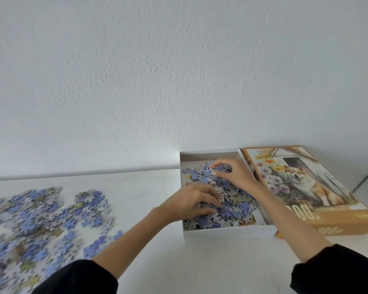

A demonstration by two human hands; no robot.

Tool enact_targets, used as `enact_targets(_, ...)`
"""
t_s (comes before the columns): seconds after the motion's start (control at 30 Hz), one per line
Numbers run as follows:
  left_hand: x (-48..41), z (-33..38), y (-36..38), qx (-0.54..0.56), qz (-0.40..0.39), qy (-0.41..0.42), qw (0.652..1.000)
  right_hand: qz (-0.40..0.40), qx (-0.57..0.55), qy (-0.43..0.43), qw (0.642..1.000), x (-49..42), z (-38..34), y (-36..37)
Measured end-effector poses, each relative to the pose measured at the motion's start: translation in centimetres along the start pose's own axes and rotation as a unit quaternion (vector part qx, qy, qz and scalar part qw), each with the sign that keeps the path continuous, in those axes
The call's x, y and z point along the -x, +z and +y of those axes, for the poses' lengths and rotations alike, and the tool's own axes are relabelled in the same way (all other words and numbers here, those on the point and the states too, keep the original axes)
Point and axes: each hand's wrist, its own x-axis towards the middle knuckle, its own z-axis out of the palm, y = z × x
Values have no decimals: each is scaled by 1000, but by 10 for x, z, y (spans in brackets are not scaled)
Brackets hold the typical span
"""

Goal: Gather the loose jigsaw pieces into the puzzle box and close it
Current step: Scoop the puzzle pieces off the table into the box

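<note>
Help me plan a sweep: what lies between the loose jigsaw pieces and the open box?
Head view: only bare white table up to the box, the left forearm crossing above.

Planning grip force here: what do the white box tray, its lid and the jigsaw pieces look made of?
The box tray looks like thin matte white cardboard, by its straight folded walls. The lid: cardboard too, printed with a dog picture; finish unclear. The jigsaw pieces: probably die-cut card, blue printed faces, pale patterned backs.
</note>
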Motion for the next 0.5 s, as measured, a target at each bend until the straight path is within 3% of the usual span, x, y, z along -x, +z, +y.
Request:
enact_targets(0.13, -1, -1, -1, -9, 29, -14, 999, 39, 72, -1, 997, 5, 2, 5)
enact_targets(0.27, 9, 5, -8, 58, 69, -19, 996, 89, 26, 12, 996, 10, -5, 2)
enact_targets(0.5, 42, 14, -43, 109, 144, -12, 983, 115, -30, -39, 992, 17, -58, 8)
